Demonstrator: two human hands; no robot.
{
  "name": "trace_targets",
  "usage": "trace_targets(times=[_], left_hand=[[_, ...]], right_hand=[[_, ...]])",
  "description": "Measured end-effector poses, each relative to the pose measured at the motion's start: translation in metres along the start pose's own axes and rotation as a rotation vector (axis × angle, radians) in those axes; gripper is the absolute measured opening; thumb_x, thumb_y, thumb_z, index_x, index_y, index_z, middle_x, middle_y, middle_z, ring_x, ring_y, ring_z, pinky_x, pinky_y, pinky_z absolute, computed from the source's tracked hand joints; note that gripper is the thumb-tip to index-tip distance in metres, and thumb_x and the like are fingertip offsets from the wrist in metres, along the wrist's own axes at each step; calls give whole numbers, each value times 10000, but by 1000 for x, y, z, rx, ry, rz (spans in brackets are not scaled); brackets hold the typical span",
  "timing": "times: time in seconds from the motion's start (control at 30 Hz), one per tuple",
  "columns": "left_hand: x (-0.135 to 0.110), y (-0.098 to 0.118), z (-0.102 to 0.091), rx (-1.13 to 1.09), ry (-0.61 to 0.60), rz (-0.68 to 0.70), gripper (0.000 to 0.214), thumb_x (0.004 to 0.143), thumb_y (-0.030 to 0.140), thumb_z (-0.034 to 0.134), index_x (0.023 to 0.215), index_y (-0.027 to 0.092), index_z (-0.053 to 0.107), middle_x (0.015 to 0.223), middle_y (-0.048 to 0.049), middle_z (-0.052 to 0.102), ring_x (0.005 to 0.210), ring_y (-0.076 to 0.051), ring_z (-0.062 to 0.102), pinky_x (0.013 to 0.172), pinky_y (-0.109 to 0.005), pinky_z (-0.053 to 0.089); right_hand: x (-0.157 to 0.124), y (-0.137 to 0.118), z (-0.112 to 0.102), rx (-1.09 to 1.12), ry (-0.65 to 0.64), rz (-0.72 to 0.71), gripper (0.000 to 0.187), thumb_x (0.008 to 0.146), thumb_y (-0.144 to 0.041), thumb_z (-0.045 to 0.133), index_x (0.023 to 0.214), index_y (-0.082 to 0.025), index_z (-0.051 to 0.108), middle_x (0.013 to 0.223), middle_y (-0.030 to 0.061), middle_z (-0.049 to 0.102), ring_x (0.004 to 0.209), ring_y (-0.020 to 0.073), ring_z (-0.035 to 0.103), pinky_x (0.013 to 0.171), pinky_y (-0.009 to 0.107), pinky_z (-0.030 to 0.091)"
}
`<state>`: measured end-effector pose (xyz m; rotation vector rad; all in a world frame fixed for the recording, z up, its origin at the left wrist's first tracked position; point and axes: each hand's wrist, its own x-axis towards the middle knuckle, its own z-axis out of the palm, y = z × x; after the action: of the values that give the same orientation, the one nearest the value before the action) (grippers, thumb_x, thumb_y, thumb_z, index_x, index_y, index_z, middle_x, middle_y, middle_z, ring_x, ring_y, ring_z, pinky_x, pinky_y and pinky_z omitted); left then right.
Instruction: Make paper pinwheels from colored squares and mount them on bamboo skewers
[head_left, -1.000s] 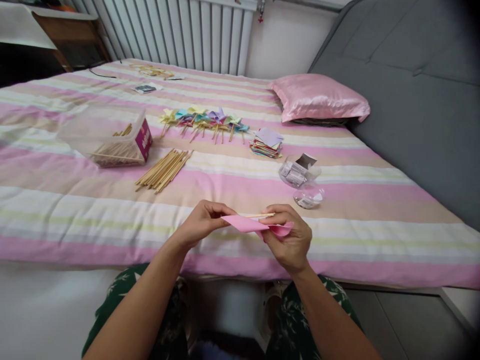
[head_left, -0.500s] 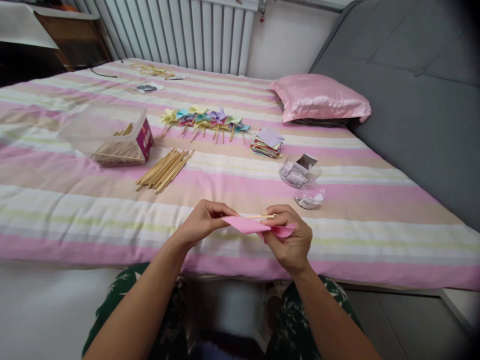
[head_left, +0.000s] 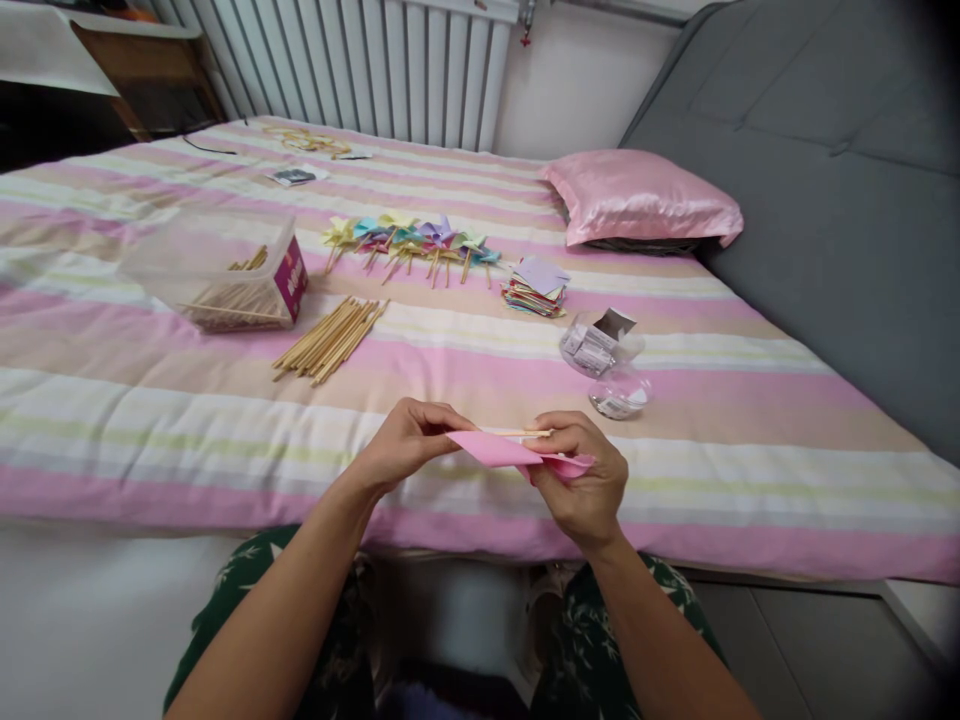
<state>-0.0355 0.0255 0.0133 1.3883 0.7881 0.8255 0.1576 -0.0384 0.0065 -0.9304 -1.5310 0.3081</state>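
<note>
Pink paper (head_left: 491, 450), in left hand (head_left: 405, 443) and right hand (head_left: 589, 480), magenta label (head_left: 291, 279) unreadable

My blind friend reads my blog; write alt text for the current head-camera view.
A left hand and a right hand hold bent pink paper and a thin stick over a striped bed. Beyond them lie loose sticks, a clear box holding more sticks, paper pinwheels, a stack of colored paper and a pink pillow.

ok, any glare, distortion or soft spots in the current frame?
Head view: bright sheen on the pink pillow; head view: top right corner darkened; head view: radiator slants at its left end, probably lens distortion; head view: box label too soft to read, pink paper outline clear.
</note>
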Motion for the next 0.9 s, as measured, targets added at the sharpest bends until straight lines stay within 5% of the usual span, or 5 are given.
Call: trace_targets(times=[0.9], left_hand=[[0,-1,1,-13,26,-6,135,598,221,778,713,155,756,694,-58,682,641,-133,579,579,-211,437]], right_hand=[[3,4,-3,-52,-12,-36,145,687,-125,696,776,-225,641,841,30,655,771,175,634,664,308,515]])
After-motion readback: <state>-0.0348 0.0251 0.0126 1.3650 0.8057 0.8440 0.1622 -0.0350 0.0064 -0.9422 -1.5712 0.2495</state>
